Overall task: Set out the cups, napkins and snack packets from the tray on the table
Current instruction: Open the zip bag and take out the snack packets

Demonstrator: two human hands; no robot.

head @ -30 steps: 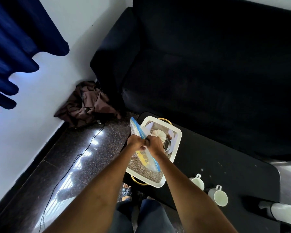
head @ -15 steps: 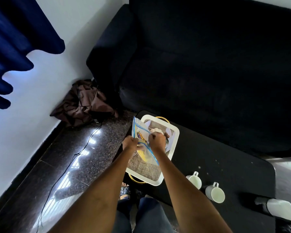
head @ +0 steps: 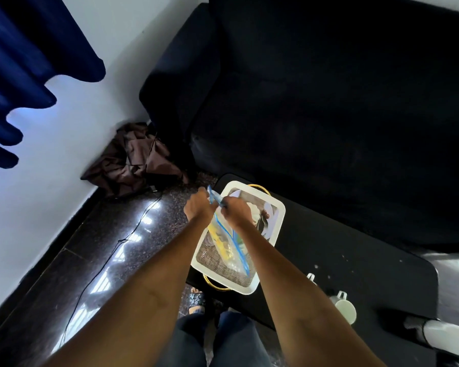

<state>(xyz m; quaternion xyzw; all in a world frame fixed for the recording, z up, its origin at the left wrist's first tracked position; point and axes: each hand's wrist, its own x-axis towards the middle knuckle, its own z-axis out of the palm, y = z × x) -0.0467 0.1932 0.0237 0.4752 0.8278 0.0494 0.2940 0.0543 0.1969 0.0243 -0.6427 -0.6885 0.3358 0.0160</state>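
A clear zip bag [head: 227, 247] with a blue seal and yellow snack packets inside hangs over the white tray [head: 278, 221]. My left hand [head: 198, 206] and my right hand [head: 235, 210] both pinch the bag's top edge, close together, above the tray's left side. The tray has gold handles and lies on the black table [head: 342, 260]; a white napkin [head: 255, 213] lies in it, partly hidden by my right hand. One white cup [head: 343, 307] stands on the table to the right of my right arm, and only the handle of a second cup [head: 311, 277] shows beside the arm.
A dark sofa [head: 329, 115] runs behind the table. A brown cloth heap [head: 135, 160] lies in the floor corner, with a black cable [head: 104, 266] trailing over the glossy floor. A white object [head: 445, 337] rests at the table's right end. Blue curtain [head: 24, 49] hangs at the upper left.
Both hands have lifted the zip bag a little higher and drawn its top edge together. The camera view has shifted slightly.
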